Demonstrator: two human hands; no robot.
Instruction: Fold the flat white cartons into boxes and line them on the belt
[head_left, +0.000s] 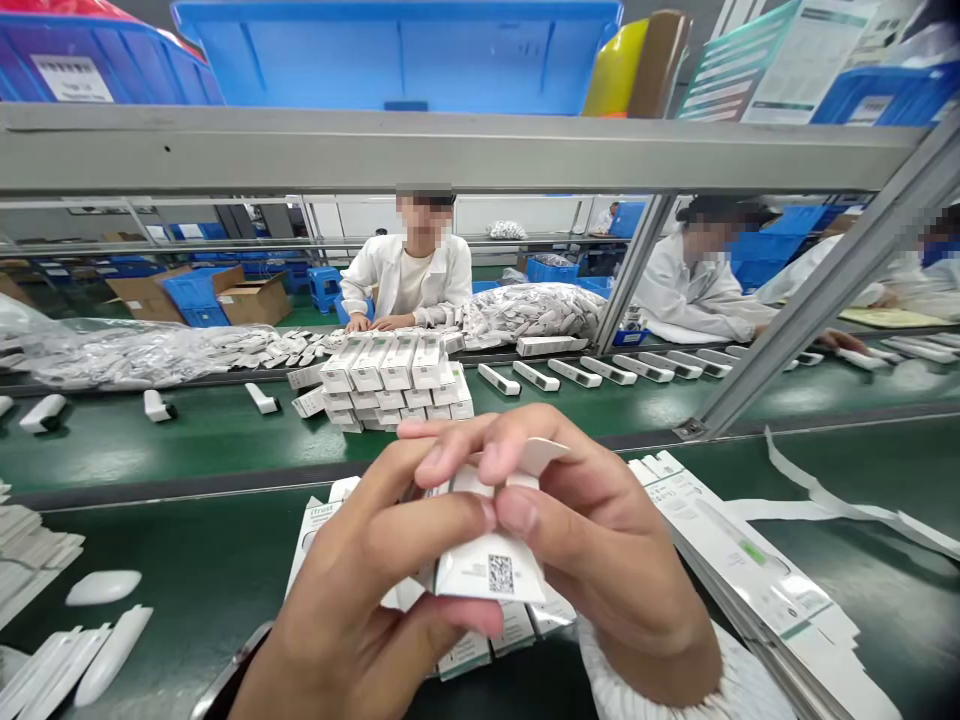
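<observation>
A small white carton (480,570) with a QR code on its end is held up before me, one pale flap standing up at its top right. My left hand (375,550) wraps round its left side, with a finger beneath its lower edge. On the other side my right hand (592,530) grips it, thumb and fingertips at the top end. The two hands meet over the carton and hide much of it. Below and behind them lie other white cartons (465,655), partly covered by my hands.
Flat printed cartons (750,560) lie stacked at right, near a paper strip (832,512). White plastic parts (112,655) lie at left. Across the green conveyor (210,440) stand piled boxes (390,385) and a row of white devices (574,373). Co-workers (409,270) sit beyond; a metal shelf (450,150) spans overhead.
</observation>
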